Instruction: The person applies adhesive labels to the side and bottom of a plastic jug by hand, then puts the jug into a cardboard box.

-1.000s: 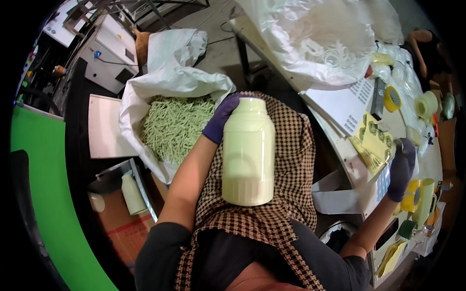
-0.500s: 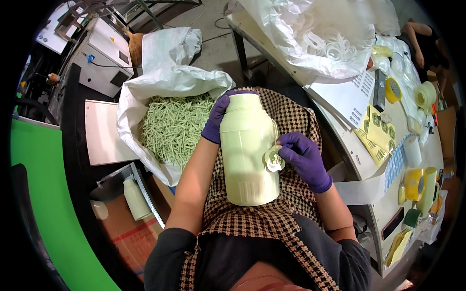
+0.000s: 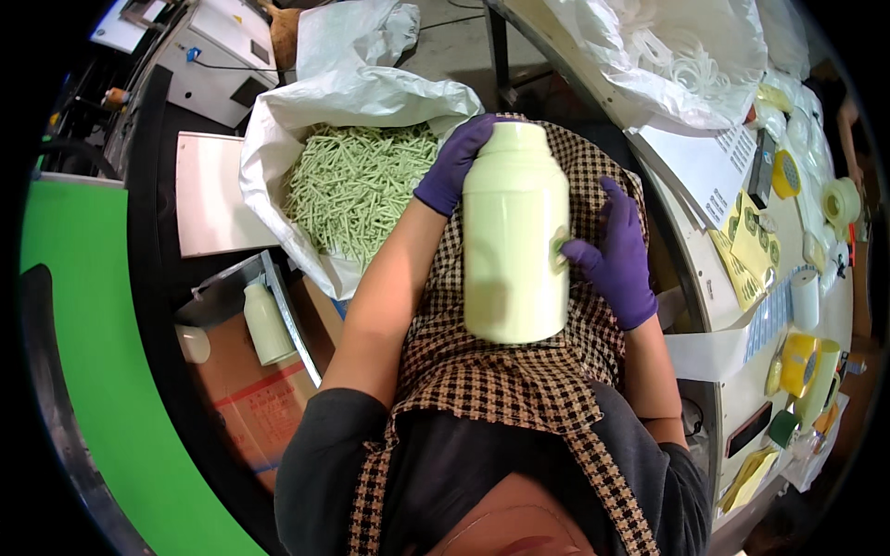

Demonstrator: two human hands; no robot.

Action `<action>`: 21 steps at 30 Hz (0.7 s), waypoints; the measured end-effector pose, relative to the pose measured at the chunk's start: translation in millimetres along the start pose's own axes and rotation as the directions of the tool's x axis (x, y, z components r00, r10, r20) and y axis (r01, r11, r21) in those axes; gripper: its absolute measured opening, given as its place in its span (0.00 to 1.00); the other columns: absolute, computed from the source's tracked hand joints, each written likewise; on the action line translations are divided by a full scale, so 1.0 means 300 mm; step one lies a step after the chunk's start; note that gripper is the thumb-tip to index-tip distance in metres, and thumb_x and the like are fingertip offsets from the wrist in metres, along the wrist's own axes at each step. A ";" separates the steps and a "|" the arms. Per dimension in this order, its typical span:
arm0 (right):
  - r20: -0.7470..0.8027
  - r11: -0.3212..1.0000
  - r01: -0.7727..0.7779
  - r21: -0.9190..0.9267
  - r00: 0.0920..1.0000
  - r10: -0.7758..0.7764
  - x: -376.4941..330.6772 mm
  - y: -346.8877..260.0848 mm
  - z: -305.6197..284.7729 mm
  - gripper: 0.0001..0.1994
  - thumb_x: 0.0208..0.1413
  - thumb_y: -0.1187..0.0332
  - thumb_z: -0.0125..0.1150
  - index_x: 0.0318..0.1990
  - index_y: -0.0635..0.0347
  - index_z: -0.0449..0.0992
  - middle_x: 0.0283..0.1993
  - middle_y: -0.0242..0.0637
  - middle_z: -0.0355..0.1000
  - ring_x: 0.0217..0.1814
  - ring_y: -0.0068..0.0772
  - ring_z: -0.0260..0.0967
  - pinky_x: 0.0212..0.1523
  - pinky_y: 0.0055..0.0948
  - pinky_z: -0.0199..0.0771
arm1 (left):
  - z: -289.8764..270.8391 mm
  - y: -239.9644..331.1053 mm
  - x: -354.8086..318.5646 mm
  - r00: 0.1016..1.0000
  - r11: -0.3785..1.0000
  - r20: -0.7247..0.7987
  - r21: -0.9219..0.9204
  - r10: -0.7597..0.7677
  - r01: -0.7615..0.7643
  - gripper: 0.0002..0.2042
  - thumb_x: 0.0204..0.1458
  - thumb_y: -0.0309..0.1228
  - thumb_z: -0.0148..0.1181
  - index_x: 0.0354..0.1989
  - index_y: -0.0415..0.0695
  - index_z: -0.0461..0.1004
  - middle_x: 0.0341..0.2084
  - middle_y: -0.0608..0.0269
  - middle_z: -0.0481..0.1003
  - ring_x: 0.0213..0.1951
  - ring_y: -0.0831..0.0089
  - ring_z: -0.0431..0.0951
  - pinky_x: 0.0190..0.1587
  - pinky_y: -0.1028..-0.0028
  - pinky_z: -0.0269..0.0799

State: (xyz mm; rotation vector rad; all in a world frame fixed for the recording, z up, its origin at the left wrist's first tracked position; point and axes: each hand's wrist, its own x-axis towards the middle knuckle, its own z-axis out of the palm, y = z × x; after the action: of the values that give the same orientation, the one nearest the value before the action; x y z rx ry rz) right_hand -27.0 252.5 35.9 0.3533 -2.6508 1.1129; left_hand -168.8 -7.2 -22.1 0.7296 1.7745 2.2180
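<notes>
A pale green vacuum flask (image 3: 514, 250) stands upright over my lap, in front of my checked apron (image 3: 482, 398). My left hand (image 3: 459, 157), in a purple glove, is closed round the flask's neck at its upper left. On the flask's right side, a small round sticker (image 3: 561, 246) shows nearly edge-on. My right hand (image 3: 616, 259), also gloved in purple, has its thumb against that sticker, while its other fingers point up, away from the flask. The far side of the flask is hidden.
Left of my arm stands a white sack (image 3: 278, 120) of green stick-like pieces (image 3: 362, 185). A bottle-shaped green part (image 3: 269, 324) lies in a carton. The table at right bears paper sheets (image 3: 700, 171), yellow sticker sheets (image 3: 756, 246), tape rolls (image 3: 799, 361) and a phone (image 3: 749, 426).
The floral sticker, held between my right fingers before, is now against the flask's right side. My right fingers have spread. In the picture, the flask and surroundings have shifted right.
</notes>
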 end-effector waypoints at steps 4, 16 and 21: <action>0.007 0.959 0.190 0.210 0.981 -0.195 -0.113 0.012 0.001 0.56 0.52 0.32 0.64 0.74 0.69 0.54 0.69 0.58 0.64 0.70 0.55 0.65 0.68 0.46 0.67 | -0.055 -0.038 0.037 0.944 0.713 0.133 0.625 0.303 -0.317 0.18 0.70 0.39 0.49 0.50 0.36 0.78 0.41 0.54 0.81 0.44 0.71 0.80 0.53 0.69 0.75; 0.040 0.973 0.104 -0.207 0.994 -0.098 -0.282 -0.014 0.114 0.37 0.60 0.76 0.58 0.75 0.68 0.50 0.69 0.74 0.57 0.65 0.69 0.68 0.61 0.49 0.74 | 0.259 0.348 -0.161 0.993 0.591 -0.028 0.805 0.118 -0.048 0.51 0.46 0.44 0.77 0.74 0.36 0.52 0.72 0.39 0.55 0.74 0.44 0.53 0.75 0.53 0.49; 0.068 0.940 0.114 -0.322 0.993 -0.098 -0.279 -0.100 0.109 0.34 0.60 0.79 0.53 0.75 0.66 0.52 0.70 0.73 0.56 0.65 0.68 0.68 0.56 0.46 0.78 | 0.459 0.287 -0.479 0.977 0.510 -0.108 0.840 -0.182 0.187 0.71 0.34 0.52 0.82 0.73 0.24 0.33 0.70 0.16 0.39 0.73 0.24 0.41 0.74 0.43 0.45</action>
State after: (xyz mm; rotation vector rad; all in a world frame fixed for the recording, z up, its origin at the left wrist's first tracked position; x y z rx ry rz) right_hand 56.8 219.1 7.2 0.4560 -2.7588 0.6252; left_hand 35.0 23.2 46.0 0.6074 2.7823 1.0732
